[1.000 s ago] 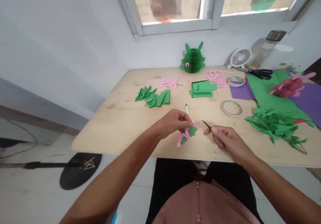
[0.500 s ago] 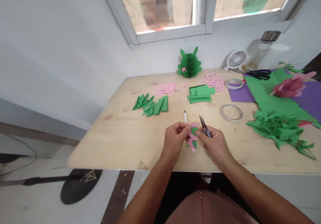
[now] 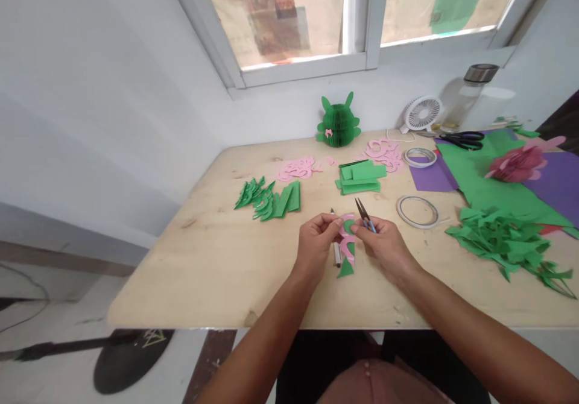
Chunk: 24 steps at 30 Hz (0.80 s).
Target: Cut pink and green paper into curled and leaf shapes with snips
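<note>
Between my hands is a pink paper cutout with curved openings and green paper showing at it. The thumb and fingers of my left hand pinch its upper left edge. My right hand is closed round small scissors with blue handles, their dark blades pointing away and slightly apart. Its thumb and fingertip also touch the cutout's upper right side. Just below the cutout shows a green paper piece. A white pen lies on the table beside my left fingers, partly hidden by them.
Ahead lie folded green strips, green cutouts and pink cutouts. Two tape rolls, black scissors and green scraps are to the right. A green paper figure, fan and bottle stand behind.
Both hands remain on the pink cutout, which has shifted slightly. More of the green piece below it and of the pen now shows. The head view has tilted up a little.
</note>
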### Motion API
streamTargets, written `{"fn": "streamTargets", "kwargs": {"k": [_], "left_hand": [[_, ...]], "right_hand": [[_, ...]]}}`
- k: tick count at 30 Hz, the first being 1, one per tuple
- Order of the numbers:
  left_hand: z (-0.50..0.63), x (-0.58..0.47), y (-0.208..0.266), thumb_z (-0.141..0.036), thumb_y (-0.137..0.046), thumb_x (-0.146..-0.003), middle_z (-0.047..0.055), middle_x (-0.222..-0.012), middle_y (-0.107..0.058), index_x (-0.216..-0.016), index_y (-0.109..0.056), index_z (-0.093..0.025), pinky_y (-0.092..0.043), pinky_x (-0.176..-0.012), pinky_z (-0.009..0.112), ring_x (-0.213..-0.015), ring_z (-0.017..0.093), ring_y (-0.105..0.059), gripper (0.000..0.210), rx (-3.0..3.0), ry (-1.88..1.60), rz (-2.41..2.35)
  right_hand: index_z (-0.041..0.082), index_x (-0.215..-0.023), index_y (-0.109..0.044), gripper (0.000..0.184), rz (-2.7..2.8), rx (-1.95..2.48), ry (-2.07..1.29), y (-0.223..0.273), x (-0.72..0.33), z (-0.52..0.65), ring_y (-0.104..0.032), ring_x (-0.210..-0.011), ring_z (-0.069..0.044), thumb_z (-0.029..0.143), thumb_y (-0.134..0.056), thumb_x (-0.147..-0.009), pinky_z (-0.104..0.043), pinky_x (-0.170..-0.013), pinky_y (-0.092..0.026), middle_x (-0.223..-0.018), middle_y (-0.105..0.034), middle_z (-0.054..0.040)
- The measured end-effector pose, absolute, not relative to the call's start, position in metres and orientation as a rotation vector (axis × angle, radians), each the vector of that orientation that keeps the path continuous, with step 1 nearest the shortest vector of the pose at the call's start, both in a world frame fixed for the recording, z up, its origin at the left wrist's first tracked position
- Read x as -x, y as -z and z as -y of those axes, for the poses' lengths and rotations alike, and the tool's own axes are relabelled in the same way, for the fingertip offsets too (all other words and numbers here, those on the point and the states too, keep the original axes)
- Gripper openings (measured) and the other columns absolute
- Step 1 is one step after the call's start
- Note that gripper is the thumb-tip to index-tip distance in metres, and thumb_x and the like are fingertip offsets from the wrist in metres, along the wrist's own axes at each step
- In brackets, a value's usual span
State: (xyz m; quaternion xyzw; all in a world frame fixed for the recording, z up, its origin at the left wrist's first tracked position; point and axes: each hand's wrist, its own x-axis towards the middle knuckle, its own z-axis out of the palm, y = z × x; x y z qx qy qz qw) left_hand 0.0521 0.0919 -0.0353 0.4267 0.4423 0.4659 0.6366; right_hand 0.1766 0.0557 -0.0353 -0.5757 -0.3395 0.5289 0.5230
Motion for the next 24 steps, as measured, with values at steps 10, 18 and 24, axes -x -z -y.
{"fn": "streamTargets", "kwargs": {"k": [10,18,24], "left_hand": [[-0.126,-0.063,0.036,-0.032,-0.074,-0.059,-0.001,-0.059,-0.059,-0.068,-0.062,-0.013,-0.047,-0.057,0.022,-0.054,0.009,-0.053,0.024,-0.904,-1.083,-0.946],[-0.134,-0.063,0.046,-0.028,-0.076,-0.062,-0.001,-0.062,-0.058,-0.067,-0.061,-0.013,-0.046,-0.058,0.020,-0.056,0.008,-0.053,0.022,-0.740,-1.013,-0.803],[-0.135,-0.064,0.048,-0.027,-0.076,-0.062,-0.001,-0.061,-0.059,-0.067,-0.061,-0.013,-0.045,-0.056,0.020,-0.055,0.008,-0.053,0.021,-0.698,-0.985,-0.785]], "right_hand": [[0.017,-0.069,-0.055,0.032,0.794,1.351,-1.273,0.028,-0.185,-0.090,-0.019,-0.036,-0.004,0.042,-0.073,-0.061,-0.021,-0.037,-0.009,-0.043,-0.028,0.0111],[0.017,-0.069,-0.053,0.030,0.673,1.231,-1.441,0.037,-0.189,-0.099,-0.016,-0.034,-0.003,0.037,-0.074,-0.063,-0.022,-0.036,-0.008,-0.038,-0.029,0.0129],[0.016,-0.069,-0.054,0.028,0.649,1.223,-1.458,0.041,-0.191,-0.101,-0.017,-0.034,-0.002,0.035,-0.074,-0.065,-0.022,-0.037,-0.007,-0.038,-0.030,0.0127]]}}
